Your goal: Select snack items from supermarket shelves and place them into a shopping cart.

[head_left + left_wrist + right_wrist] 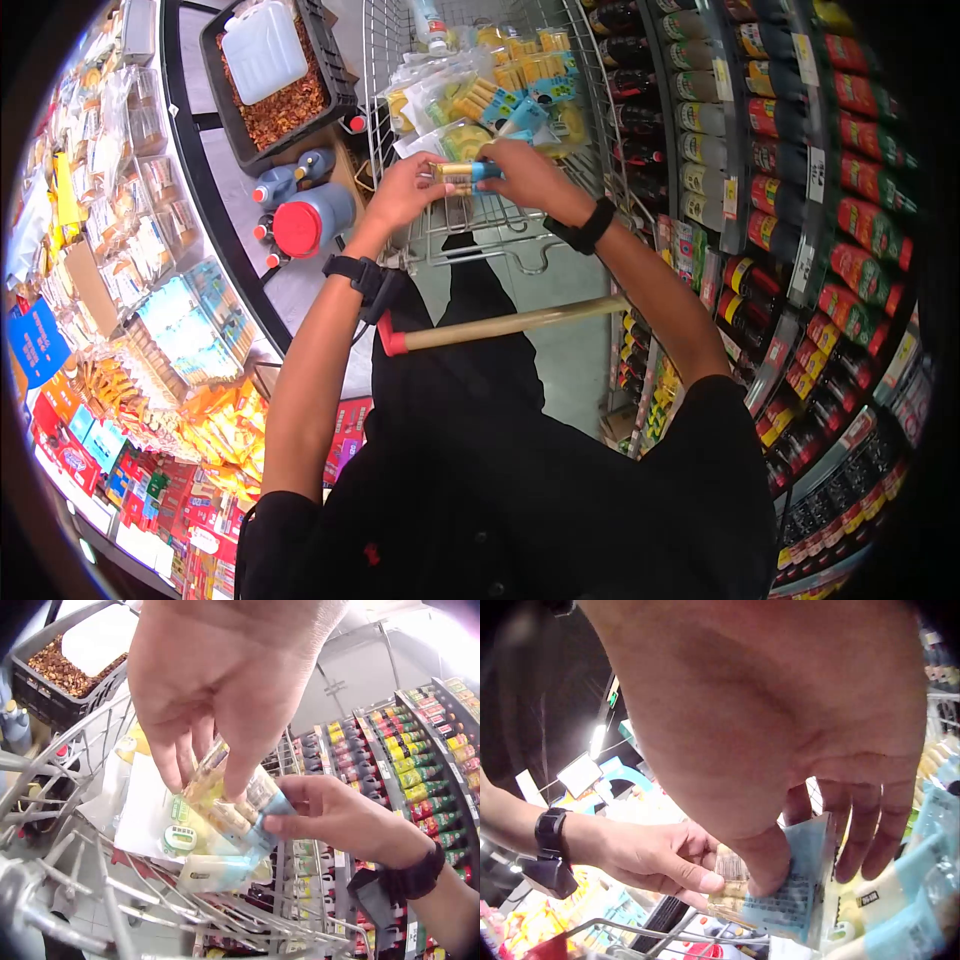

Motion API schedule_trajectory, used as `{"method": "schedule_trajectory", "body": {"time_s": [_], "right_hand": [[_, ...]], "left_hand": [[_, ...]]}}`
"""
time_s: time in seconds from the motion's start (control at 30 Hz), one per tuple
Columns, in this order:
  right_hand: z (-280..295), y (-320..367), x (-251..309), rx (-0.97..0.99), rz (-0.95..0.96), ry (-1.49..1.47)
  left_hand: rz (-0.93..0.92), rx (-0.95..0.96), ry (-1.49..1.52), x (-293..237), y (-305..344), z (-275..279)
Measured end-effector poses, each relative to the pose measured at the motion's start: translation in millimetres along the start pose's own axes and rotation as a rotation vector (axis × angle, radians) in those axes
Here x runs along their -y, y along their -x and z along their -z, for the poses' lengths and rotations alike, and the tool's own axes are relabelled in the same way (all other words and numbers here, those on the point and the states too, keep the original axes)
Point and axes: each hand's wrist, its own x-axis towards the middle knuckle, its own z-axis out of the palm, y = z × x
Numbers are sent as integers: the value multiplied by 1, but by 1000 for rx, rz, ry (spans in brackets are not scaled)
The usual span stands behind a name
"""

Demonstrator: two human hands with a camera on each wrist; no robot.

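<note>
Both hands hold one small clear-and-blue snack packet (462, 172) above the near end of a wire shopping cart (440, 262). My left hand (402, 192) pinches its clear end, where yellowish pieces show through the film. At the blue end, my right hand (532, 178) grips with thumb and fingers. In the right wrist view the packet (780, 904) shows printed text on its blue part and a barcode by the left thumb. Below and beyond the hands, several similar yellow-and-blue packets (520, 85) lie piled in the cart.
The cart's wooden handle (520, 322) with a red end crosses in front of the body. Left stand a black crate (255, 130) of reddish-brown pieces, a red-lidded jar (300, 228) and packaged snacks (130, 250). Bottle shelves (770, 150) line the right side.
</note>
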Motion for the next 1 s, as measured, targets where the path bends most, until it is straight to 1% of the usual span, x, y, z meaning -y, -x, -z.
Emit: {"method": "schedule_trajectory", "body": {"time_s": [0.1, 0.2, 0.23, 0.33, 0.4, 0.43, 0.53, 0.63, 0.73, 0.77, 0.87, 0.93, 1.0], "right_hand": [[2, -37, -16, 47, 13, 150], [10, -65, -23, 68, -19, 227], [16, -71, -22, 60, -32, 258], [12, -93, -45, 59, -98, 301], [14, -96, -44, 112, -104, 341], [14, -97, -42, 136, -104, 358], [9, -85, -46, -52, 81, 437], [12, -77, -44, -120, 99, 421], [23, -61, -36, -166, 150, 365], [26, -53, -35, -161, 148, 317], [38, -28, -25, -133, 136, 171], [46, -8, -10, -93, 121, 67], [43, 5, -4, -87, 178, 47]], "left_hand": [[12, -129, -93, 9, -25, 3], [-14, -191, -47, 12, -52, 8], [11, -194, -3, 14, -61, 11], [94, -294, -168, 22, -87, 8], [134, -329, -250, 25, -89, 6], [145, -331, -264, 26, -86, 2], [160, -329, -317, 21, -73, -2], [177, -299, -361, 15, -57, 3], [166, -247, -267, 13, -40, 6], [123, -212, -310, 16, -34, 7], [61, -147, -159, -13, 8, 7], [-27, -160, -137, -35, 46, 6], [-77, -221, -176, -59, 88, 7]]}}
